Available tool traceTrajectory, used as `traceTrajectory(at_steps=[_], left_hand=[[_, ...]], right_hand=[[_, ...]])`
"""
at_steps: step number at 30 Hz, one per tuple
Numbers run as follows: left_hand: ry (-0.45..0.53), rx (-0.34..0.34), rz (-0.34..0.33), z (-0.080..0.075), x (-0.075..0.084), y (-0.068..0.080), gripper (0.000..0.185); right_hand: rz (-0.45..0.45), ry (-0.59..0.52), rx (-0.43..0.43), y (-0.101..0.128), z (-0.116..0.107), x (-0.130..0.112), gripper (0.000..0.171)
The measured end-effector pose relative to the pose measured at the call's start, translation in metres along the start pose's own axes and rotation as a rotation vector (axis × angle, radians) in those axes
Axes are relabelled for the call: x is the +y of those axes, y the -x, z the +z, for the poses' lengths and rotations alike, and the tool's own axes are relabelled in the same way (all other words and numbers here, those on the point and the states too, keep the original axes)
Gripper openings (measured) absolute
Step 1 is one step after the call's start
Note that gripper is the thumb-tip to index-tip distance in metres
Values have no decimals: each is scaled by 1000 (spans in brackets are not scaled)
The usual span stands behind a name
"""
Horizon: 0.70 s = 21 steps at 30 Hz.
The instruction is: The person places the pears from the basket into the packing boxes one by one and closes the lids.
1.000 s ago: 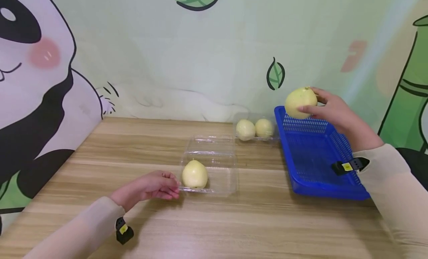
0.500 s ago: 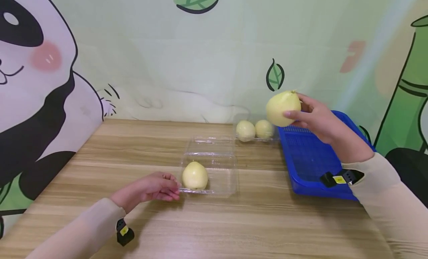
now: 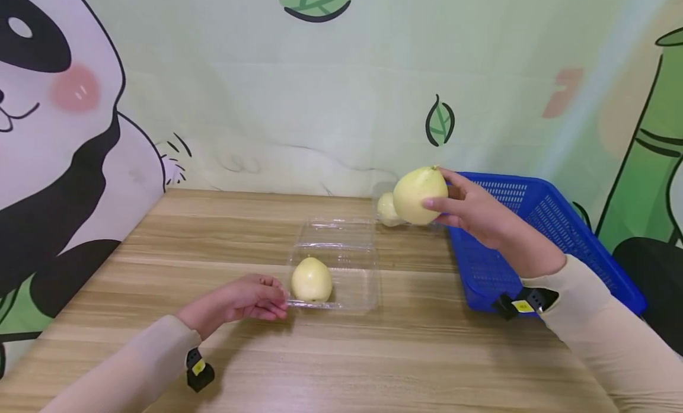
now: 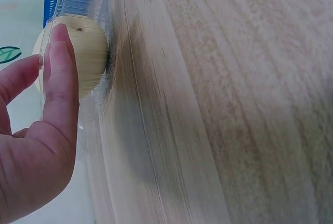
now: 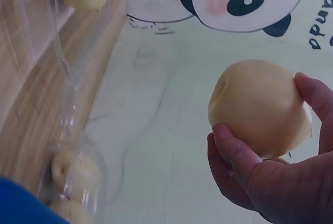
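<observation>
Head view shows my right hand [image 3: 475, 214] gripping a round pale-yellow pear [image 3: 420, 187] aloft beside the blue plastic basket [image 3: 555, 223], while my left hand [image 3: 240, 297], fingers straight, steadies the open clear plastic clamshell box [image 3: 352, 282] holding another pear [image 3: 312, 279].

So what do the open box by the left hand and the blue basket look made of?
Open clamshell box: thin clear plastic, glossy; the pear inside and the wood grain show through. Blue basket: apparently rigid moulded plastic, with perforated mesh walls.
</observation>
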<state>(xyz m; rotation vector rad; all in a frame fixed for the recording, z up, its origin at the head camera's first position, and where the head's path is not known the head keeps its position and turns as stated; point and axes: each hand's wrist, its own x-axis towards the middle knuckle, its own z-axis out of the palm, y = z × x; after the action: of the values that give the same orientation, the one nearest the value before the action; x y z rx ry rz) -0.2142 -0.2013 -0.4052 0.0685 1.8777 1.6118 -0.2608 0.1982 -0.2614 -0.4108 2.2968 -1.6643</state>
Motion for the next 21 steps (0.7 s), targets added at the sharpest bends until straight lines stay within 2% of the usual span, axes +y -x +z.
traceTrajectory(at_steps=[8,21], left_hand=[[-3,7,-3,1,0,-1,4],[-1,10,-2,1,0,0,3]], right_hand=[[23,19,-53,-7,26,10,73],[69,32,-84,-15,58,21,71]])
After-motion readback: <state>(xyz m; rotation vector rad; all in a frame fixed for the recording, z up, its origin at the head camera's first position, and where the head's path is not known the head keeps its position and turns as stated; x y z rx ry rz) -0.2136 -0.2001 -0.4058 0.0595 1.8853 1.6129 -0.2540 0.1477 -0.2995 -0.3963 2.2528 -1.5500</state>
